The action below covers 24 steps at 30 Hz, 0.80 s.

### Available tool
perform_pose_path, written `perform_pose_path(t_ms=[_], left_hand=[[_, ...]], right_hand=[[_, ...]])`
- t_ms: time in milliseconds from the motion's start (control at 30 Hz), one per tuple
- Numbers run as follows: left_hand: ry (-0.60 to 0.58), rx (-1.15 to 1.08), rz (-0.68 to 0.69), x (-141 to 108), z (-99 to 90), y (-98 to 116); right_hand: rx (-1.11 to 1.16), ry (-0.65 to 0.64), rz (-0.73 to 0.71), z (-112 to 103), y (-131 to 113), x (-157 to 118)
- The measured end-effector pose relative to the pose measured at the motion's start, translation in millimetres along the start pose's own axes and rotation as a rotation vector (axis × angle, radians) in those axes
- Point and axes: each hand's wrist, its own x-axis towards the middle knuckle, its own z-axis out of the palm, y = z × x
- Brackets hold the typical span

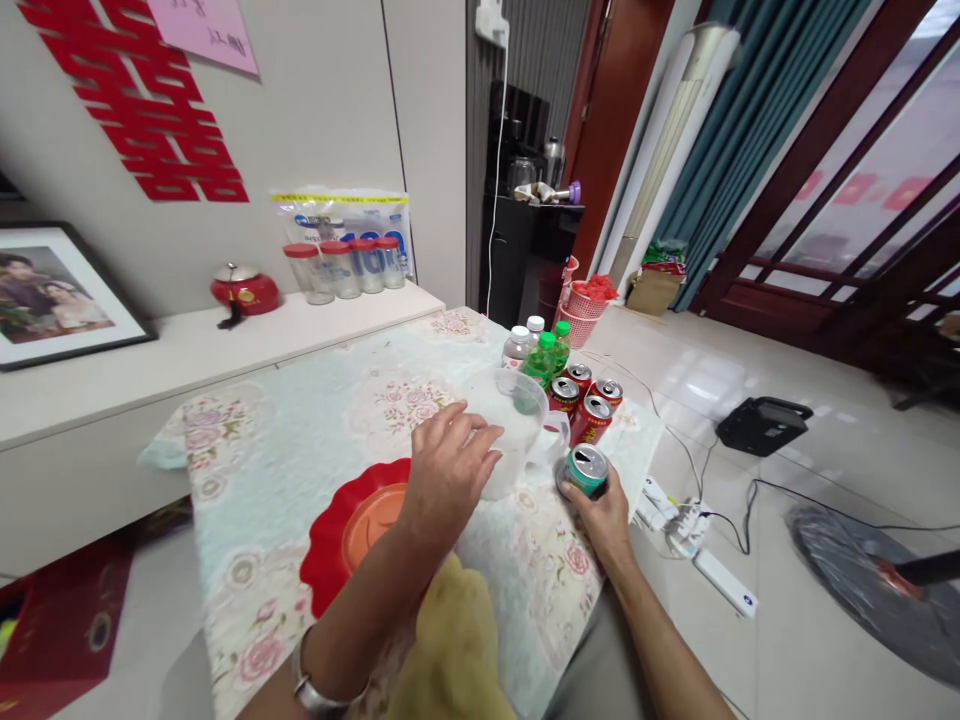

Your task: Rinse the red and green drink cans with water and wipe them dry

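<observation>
My right hand (606,515) is wrapped round a teal drink can (586,468) at the table's right side; its silver top has an open mouth. The can stands upright, close to the handle of a clear plastic pitcher (517,440). Against the left side of that pitcher is my left hand (452,460), palm down with fingers stretched out; I cannot tell whether it touches the wall. Partly under my left forearm lies a red scalloped plate (324,545) with an orange middle. Behind the pitcher's handle stand several red cans (592,420).
Green-capped bottles (546,358) and white-capped bottles (516,345) stand behind the pitcher. A yellowish cloth-like thing (454,640) is at the near edge. Red-lidded jars (341,270) line the white cabinet (217,350). Power strips (690,535) and cords lie on the floor at right.
</observation>
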Motion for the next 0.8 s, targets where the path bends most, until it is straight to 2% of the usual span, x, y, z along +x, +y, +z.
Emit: perform_pose_path(t_ms=[200, 367, 533, 667, 800], left_hand=[[0.046, 0.037, -0.045, -1.5, -7.0, 17.0], [0.026, 0.03, -0.067, -4.3, -10.8, 31.3], [0.061, 0.037, -0.082, -9.4, -6.8, 34.7], [0.044, 0.07, -0.069, -18.1, -6.9, 36.7], [0.138, 0.108, -0.101, -31.0, -8.6, 44.1]], right_hand=[[0.004, -0.009, -0.015, -0.6, 0.3, -1.0], [0.022, -0.024, -0.036, -0.8, 0.2, -1.5], [0.046, -0.023, -0.038, -0.9, 0.6, -0.4], [0.055, -0.027, -0.016, -2.2, -0.7, -1.7], [0.065, -0.043, -0.014, -4.0, -2.4, -5.8]])
